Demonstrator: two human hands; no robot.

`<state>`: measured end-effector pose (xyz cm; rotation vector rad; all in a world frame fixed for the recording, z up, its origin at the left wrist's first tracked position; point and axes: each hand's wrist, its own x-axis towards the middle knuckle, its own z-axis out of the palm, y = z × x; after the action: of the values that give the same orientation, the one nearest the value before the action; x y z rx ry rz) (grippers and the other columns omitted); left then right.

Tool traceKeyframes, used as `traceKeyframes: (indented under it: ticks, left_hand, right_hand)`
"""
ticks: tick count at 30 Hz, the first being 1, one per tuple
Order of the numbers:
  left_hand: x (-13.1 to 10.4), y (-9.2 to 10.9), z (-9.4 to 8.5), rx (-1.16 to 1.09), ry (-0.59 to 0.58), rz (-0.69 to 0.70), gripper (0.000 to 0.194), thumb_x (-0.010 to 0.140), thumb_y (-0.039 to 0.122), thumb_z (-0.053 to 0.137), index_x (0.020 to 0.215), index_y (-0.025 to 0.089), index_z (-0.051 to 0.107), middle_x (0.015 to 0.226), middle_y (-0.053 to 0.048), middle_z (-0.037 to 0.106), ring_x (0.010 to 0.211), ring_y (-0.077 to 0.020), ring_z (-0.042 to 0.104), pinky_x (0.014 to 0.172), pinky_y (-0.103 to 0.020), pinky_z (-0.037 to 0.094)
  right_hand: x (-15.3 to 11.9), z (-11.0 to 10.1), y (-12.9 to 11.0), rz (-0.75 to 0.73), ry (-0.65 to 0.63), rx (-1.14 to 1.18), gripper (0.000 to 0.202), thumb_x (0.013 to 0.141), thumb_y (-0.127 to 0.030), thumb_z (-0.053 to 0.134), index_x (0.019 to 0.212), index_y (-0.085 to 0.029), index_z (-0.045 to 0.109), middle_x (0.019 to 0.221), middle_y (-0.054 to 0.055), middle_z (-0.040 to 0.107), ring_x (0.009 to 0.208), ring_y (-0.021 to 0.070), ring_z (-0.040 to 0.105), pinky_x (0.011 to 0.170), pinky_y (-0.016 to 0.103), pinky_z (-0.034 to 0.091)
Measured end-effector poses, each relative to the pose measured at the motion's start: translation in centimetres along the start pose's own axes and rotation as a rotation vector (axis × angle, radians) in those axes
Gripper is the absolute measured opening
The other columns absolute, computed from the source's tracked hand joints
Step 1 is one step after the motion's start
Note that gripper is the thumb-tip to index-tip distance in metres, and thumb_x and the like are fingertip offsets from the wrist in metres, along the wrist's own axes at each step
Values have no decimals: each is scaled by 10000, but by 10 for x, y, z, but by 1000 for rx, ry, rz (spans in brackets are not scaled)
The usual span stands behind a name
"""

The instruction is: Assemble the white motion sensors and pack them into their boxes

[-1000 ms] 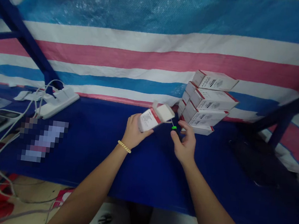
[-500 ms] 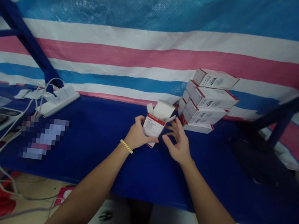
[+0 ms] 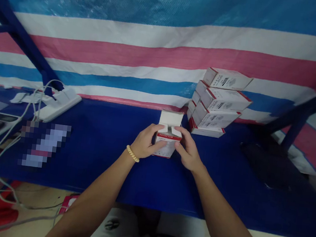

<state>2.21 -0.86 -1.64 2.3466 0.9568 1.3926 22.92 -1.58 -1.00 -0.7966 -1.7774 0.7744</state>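
A small white box with a red band marked "DETECTOR" stands on the blue table, its top lid raised at the back. My left hand grips its left side, fingers at the left side flap and thumb on the front. My right hand holds the right side, with its fingers at the right flap and the thumb at the front edge. Both side flaps are folded inward, and a narrow dark gap shows between them. What the box contains is hidden.
Stacked white and red boxes stand at the back right. On the left are a white power strip, loose cables and a blurred rectangular item. A dark object lies to the right. A striped sheet hangs behind.
My right hand has moved left onto the box and closed around it. The box has turned squarer to the view, and its side flaps have folded inward. The view has shifted slightly.
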Motion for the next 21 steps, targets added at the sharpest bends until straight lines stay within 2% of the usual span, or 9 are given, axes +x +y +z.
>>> traceKeyframes:
  ticks: [4,12,17,21]
  left_hand:
    - [3,7,-1,-48,4,-10,473,827,433,676,1201,219,481,1013,-57,595,854,-188,605,767,-346,508]
    - [1,10,4,-253,-28,-135,467,865,402,636,1266,234,464,1155,-77,639,962,-197,644,830,-347,529]
    - [2,12,2,-163,-39,-124,526,879,410,610,1342,247,422,1208,-95,628,1046,-232,639,901,-404,530]
    - [1,13,6,-47,4,-82,565,883,437,597,1363,226,386,1220,-117,610,1092,-255,623,936,-434,518]
  right_hand:
    - [3,1,0,-13,80,100,318,900,-432,547,1186,-304,600,1350,57,542,1247,237,524,1013,437,464]
    - [6,1,-5,0,168,223,246,796,-403,694,1021,-300,697,1227,51,595,1152,225,594,957,439,516]
    - [6,2,-6,13,210,218,265,791,-410,701,1031,-300,707,1230,57,643,1137,229,614,940,465,532]
    - [8,1,-9,53,286,185,313,780,-523,676,951,-263,719,1175,74,690,1095,252,643,951,511,526]
